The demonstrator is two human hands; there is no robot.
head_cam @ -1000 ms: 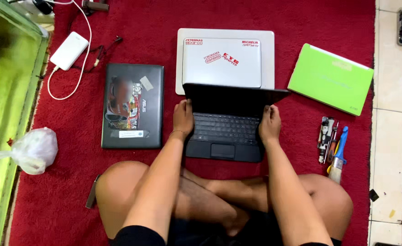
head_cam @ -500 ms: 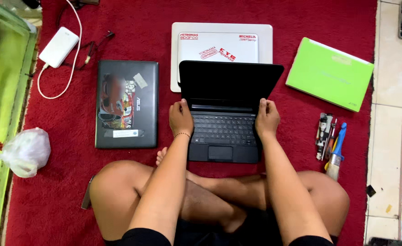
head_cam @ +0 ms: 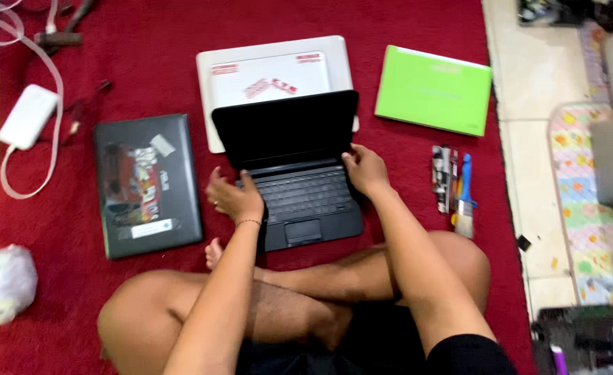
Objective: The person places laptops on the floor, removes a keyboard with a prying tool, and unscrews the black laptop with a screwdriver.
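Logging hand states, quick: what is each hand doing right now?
Left hand: open, resting on the black laptop at its left edge.
Right hand: gripping the laptop's right edge.

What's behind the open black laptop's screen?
A closed white laptop with red-and-white stickers lies on the red carpet behind the black laptop. The raised lid covers its near edge.

A home floor used as a repair spot: red carpet [head_cam: 146, 55] over tiled floor [head_cam: 535, 76], a patterned play mat [head_cam: 591, 201], several laptops, a brush [head_cam: 465, 201] beside them.
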